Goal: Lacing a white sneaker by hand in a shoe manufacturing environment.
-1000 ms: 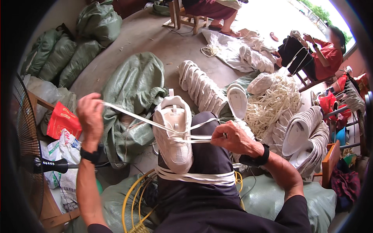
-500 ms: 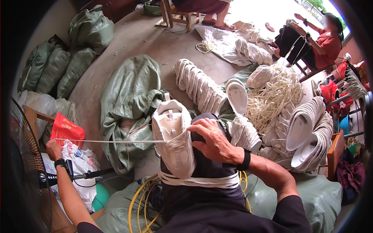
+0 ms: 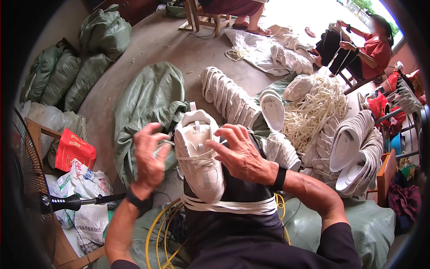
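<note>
A pale cream sneaker (image 3: 200, 181) rests on my dark-trousered leg, its toe toward me. A flat white lace (image 3: 204, 162) runs across its lower eyelets. My left hand (image 3: 150, 154), smeared by motion, is just left of the shoe with fingers apart. A bit of lace shows by its fingertips; I see no grip on it. My right hand (image 3: 244, 154) is open at the shoe's right edge, thumb and fingers spread beside the tongue. Several white laces (image 3: 233, 206) are looped round my leg below the toe.
A heap of loose laces (image 3: 318, 110) and rows of stacked shoes (image 3: 230, 98) lie ahead and right. Green sacks (image 3: 150, 98) stand left of the shoe. A fan (image 3: 33, 193) is at far left. A person in a red top (image 3: 376, 51) sits at far right, handling laces.
My left hand has come from the far left, where it pulled the lace taut, to the shoe's side. The taut strand is gone. My right hand stays by the shoe, its fingers slightly shifted.
</note>
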Demonstrator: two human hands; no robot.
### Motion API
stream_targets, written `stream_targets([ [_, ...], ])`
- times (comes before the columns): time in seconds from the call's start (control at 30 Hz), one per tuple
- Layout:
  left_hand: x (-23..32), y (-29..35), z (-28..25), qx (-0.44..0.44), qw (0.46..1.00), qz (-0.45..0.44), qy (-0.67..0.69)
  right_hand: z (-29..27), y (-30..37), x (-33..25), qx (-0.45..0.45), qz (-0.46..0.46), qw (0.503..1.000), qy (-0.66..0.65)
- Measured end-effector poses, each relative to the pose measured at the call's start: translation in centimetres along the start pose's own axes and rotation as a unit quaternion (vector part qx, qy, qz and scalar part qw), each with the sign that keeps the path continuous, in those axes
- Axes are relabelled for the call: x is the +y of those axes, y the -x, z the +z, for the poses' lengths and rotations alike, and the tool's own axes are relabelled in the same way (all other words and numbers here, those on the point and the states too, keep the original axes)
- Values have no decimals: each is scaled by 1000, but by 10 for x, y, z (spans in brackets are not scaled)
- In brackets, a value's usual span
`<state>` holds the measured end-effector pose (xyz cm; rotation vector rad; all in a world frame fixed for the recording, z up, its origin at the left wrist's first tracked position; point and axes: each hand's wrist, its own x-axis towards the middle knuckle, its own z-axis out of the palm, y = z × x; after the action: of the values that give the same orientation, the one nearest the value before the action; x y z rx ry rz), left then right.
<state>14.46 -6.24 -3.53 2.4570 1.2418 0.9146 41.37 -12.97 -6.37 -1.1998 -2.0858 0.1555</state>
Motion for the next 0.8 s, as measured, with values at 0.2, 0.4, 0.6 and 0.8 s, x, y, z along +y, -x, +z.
stream_targets([
  [0.2, 27, 25, 50, 5, 993, -36, 110, 9, -15, -4, -57, -88, 994, 3],
  [0.4, 20, 30, 51, 19, 988, -48, 148, 11, 1, -7, -77, -7, 996, -45],
  [0.6, 29, 35, 48, 28, 983, -26, 177, -8, -7, -17, -78, 278, 899, -329],
  [0.8, 29, 37, 49, 27, 994, 30, 103, -52, -15, -13, -128, 388, 755, -513],
])
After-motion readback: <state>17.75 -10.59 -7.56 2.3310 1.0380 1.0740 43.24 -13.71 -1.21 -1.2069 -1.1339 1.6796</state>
